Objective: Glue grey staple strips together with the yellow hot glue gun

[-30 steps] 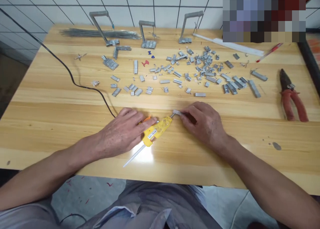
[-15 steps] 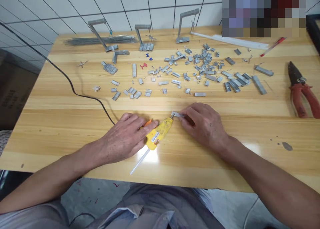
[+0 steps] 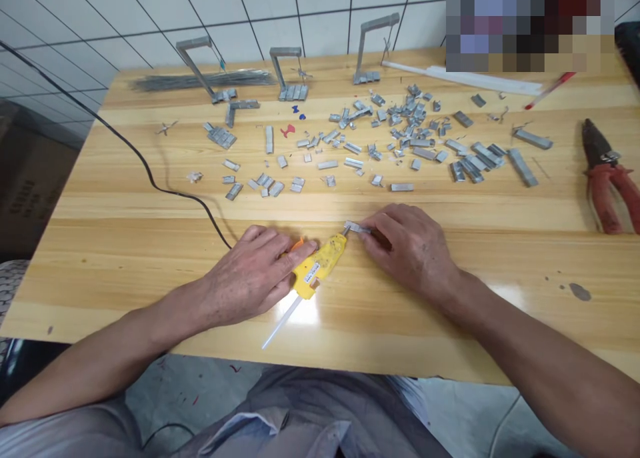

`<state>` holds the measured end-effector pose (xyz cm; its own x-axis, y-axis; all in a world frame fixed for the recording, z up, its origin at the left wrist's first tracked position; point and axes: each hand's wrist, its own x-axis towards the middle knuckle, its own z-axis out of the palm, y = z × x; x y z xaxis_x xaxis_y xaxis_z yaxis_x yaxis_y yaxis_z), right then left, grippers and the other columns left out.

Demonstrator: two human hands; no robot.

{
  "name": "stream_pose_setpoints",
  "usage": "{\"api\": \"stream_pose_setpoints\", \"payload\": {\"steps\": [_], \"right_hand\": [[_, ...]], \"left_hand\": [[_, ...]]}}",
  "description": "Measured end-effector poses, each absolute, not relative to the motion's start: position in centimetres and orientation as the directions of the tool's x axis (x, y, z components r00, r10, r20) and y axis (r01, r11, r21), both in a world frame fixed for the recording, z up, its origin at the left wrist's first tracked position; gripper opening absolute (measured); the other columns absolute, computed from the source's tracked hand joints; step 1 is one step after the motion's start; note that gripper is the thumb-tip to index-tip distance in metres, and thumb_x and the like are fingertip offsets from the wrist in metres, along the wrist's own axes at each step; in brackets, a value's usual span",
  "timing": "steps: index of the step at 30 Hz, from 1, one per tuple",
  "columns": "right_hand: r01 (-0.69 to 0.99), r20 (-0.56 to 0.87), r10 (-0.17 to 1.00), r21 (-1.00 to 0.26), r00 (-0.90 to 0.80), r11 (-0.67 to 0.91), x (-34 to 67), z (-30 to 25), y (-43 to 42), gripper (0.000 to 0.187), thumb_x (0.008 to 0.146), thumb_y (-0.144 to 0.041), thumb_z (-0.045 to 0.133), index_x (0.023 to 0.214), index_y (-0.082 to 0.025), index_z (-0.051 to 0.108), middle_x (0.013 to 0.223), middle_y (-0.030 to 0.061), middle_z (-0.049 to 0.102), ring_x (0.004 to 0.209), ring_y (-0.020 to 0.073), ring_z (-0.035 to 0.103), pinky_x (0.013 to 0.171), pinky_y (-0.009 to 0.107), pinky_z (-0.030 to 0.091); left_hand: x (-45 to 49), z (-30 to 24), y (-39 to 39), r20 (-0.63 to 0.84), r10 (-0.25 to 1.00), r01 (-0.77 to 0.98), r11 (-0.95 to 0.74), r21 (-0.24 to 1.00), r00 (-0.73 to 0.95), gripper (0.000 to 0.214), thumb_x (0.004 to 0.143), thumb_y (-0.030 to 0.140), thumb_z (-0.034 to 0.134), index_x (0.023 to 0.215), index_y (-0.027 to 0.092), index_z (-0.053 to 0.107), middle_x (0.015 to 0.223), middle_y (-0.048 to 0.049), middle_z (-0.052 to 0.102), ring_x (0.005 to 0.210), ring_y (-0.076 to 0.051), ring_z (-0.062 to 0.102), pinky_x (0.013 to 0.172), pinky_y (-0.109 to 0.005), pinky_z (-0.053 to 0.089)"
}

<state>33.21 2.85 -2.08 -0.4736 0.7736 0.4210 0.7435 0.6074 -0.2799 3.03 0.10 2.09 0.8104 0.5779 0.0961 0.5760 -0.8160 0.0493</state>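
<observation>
A yellow glue gun point(image 3: 320, 265) lies on its side on the wooden table point(image 3: 125, 245), a clear glue stick point(image 3: 281, 322) jutting from its back end. My left hand point(image 3: 253, 271) rests over its handle, one finger on the orange trigger. My right hand point(image 3: 407, 248) pinches a small strip of metal staples point(image 3: 356, 228) and holds it against the gun's nozzle.
Several loose staple strips point(image 3: 400, 135) are scattered across the table's far half. Three upright staple frames point(image 3: 283, 71) stand at the back, beside a bundle of wire point(image 3: 200, 81). Red-handled pliers point(image 3: 607, 178) lie at the right. A black cord point(image 3: 150, 178) runs from the left to the gun.
Both hands stay in place on the glue gun and the staple strip. Only the camera view has shifted a little.
</observation>
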Motion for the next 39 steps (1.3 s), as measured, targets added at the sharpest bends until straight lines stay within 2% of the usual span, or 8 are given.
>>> {"api": "stream_pose_setpoints", "payload": {"steps": [4,11,20,25,33,39], "right_hand": [[0.746,0.430,0.771,-0.273,-0.470,0.607,33.17,-2.02,2.85,0.011,0.099,-0.023,0.065,0.091,-0.020,0.072,0.084,0.0054,0.073,0.078,0.0209,0.064,0.075,0.034,0.046],[0.751,0.406,0.787,-0.290,-0.464,0.593,33.24,-2.04,2.86,0.012,0.100,-0.025,0.063,0.091,-0.021,0.071,0.085,0.0058,0.074,0.079,0.0211,0.064,0.075,0.035,0.045],[0.744,0.429,0.771,-0.278,-0.470,0.608,33.14,-1.86,2.81,0.012,0.099,-0.024,0.064,0.092,-0.020,0.073,0.084,0.0058,0.073,0.078,0.0208,0.063,0.075,0.034,0.046],[0.751,0.460,0.760,-0.256,-0.459,0.609,33.14,-1.96,2.85,0.011,0.098,-0.023,0.064,0.090,-0.020,0.072,0.085,0.0054,0.074,0.077,0.0207,0.063,0.073,0.034,0.045],[0.740,0.410,0.780,-0.297,-0.472,0.604,33.11,-2.00,2.81,0.014,0.101,-0.025,0.061,0.095,-0.020,0.073,0.087,0.0065,0.074,0.081,0.0214,0.064,0.076,0.035,0.047],[0.738,0.430,0.765,-0.274,-0.479,0.616,33.07,-1.95,2.84,0.013,0.100,-0.024,0.061,0.097,-0.021,0.074,0.088,0.0068,0.075,0.080,0.0215,0.065,0.076,0.035,0.048]], "left_hand": [[2.94,2.04,0.13,0.106,0.587,0.586,-0.809,0.046,0.802,0.045,0.103,0.018,0.047,0.147,0.011,0.052,0.105,-0.0111,0.070,0.093,-0.025,0.060,0.085,-0.041,0.041],[2.82,2.11,0.04,0.102,0.594,0.591,-0.804,0.060,0.798,0.048,0.101,0.016,0.048,0.149,0.010,0.050,0.099,-0.0092,0.068,0.090,-0.026,0.058,0.084,-0.042,0.041],[2.78,2.10,0.19,0.088,0.608,0.606,-0.794,0.046,0.789,0.048,0.101,0.016,0.049,0.149,0.012,0.051,0.107,-0.0119,0.070,0.097,-0.027,0.062,0.088,-0.042,0.042],[2.55,2.03,0.39,0.129,0.615,0.617,-0.787,0.029,0.778,0.047,0.102,0.018,0.047,0.149,0.013,0.050,0.105,-0.0110,0.069,0.097,-0.028,0.062,0.086,-0.041,0.043],[3.11,1.76,0.20,0.108,0.598,0.597,-0.801,0.047,0.794,0.044,0.103,0.016,0.046,0.146,0.013,0.053,0.104,-0.0105,0.070,0.094,-0.026,0.062,0.085,-0.041,0.042],[2.43,1.87,0.40,0.100,0.649,0.647,-0.760,0.060,0.754,0.050,0.100,0.018,0.048,0.149,0.015,0.053,0.109,-0.0122,0.071,0.101,-0.029,0.064,0.088,-0.043,0.044]]}}
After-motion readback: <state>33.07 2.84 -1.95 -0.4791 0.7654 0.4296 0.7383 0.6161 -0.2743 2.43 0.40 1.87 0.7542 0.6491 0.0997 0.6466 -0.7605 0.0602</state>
